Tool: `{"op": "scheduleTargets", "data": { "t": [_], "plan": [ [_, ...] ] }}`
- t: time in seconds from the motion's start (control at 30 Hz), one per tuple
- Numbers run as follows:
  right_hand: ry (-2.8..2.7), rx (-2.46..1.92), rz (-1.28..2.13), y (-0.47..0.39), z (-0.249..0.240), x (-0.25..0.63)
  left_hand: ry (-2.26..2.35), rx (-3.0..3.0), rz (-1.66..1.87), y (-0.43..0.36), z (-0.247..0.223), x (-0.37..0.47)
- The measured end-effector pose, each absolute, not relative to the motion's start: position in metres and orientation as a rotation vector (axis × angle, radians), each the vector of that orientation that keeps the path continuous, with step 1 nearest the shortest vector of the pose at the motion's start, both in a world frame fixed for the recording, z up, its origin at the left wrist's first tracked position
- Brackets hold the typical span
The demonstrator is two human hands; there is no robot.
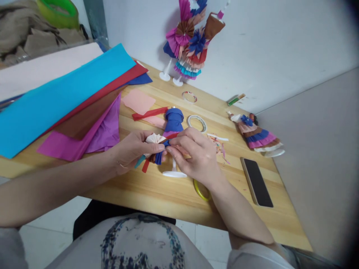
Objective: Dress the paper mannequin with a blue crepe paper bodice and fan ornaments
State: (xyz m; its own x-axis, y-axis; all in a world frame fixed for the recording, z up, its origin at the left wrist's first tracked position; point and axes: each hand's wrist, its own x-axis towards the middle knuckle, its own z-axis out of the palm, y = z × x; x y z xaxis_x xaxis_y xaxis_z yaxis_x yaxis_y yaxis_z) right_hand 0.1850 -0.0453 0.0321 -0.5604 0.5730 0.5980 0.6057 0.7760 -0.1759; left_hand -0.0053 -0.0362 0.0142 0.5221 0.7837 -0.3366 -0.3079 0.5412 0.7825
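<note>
My left hand (134, 148) is closed around a bunch of pleated crepe paper (155, 139), with a cream fan on top and teal, red, brown and blue ends hanging below. On its right side, my right hand (198, 155) pinches the blue part of the bunch between thumb and fingers. Right behind my hands stands a small dress-form stand (174, 118), wrapped in blue paper with magenta and red beneath. Its white base (174, 174) shows under my hands. My fingers hide part of the form and the middle of the bunch.
Long paper sheets (70, 95) cover the table's left. Tape rolls (197, 123), paper scraps (220, 144) and a yellow ring (202, 190) lie around the form. A phone (256, 182) and a small paper dress (258, 134) are right; decorated dress forms (190, 41) stand by the wall.
</note>
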Motion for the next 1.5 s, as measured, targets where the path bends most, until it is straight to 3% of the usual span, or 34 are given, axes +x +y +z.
{"op": "scheduleTargets", "data": {
  "t": [0.43, 0.7, 0.9, 1.07, 1.3, 1.5],
  "plan": [
    [-2.110, -1.067, 0.483, -0.044, 0.034, 0.184, 0.671, 0.835, 0.651, -0.037, 0.017, -0.008],
    [-1.538, -1.013, 1.556, -0.043, 0.031, 0.182, 0.669, 0.773, 0.587, -0.038, 0.019, -0.008],
    [-1.411, -0.941, 1.791, -0.039, 0.028, 0.184, 0.630, 0.790, 0.554, -0.038, 0.020, -0.010],
    [-1.479, -0.983, 1.691, -0.037, 0.028, 0.187, 0.587, 0.798, 0.551, -0.038, 0.019, -0.011],
    [-1.794, -0.946, 0.653, -0.045, 0.035, 0.181, 0.660, 0.787, 0.723, -0.036, 0.020, -0.010],
    [-2.068, -0.839, 0.482, -0.051, 0.031, 0.175, 0.723, 0.748, 0.826, -0.034, 0.017, -0.008]
  ]
}}
